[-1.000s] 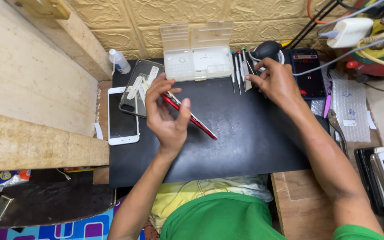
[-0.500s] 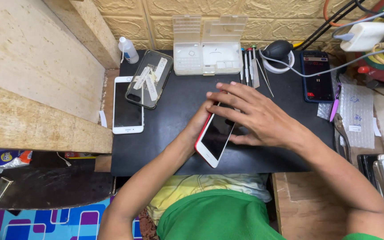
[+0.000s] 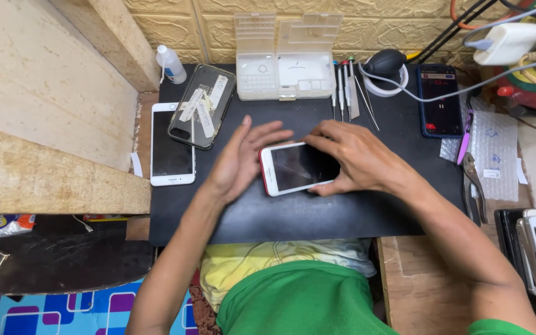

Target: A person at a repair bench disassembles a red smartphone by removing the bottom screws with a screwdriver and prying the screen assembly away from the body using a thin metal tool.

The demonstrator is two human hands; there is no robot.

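So the red-edged phone (image 3: pixel 298 167) is laid screen-up in the middle of the black mat (image 3: pixel 293 217) on the counter, right where both arms can get at it without stretching. It's pinned by the right hand (image 3: pixel 358 158): the fingers are spread over its right end and curled around the edge, so the grip there is a loose grasp on the phone, more steadying than squeezing. The left hand (image 3: pixel 240 158) is held flat and unclenched against the phone's left end, nothing grasped, apparently as a stop so the thing can't slide.

Everything else is parked out of the way along the back: a clear parts box (image 3: pixel 286 62) with its lid up, screwdrivers (image 3: pixel 341 93) lined up beside it, a small squeeze bottle (image 3: pixel 171 64). A white phone (image 3: pixel 172 146) and a dark phone with taped strips (image 3: pixel 201 105) are set off to the left, well apart from the work.
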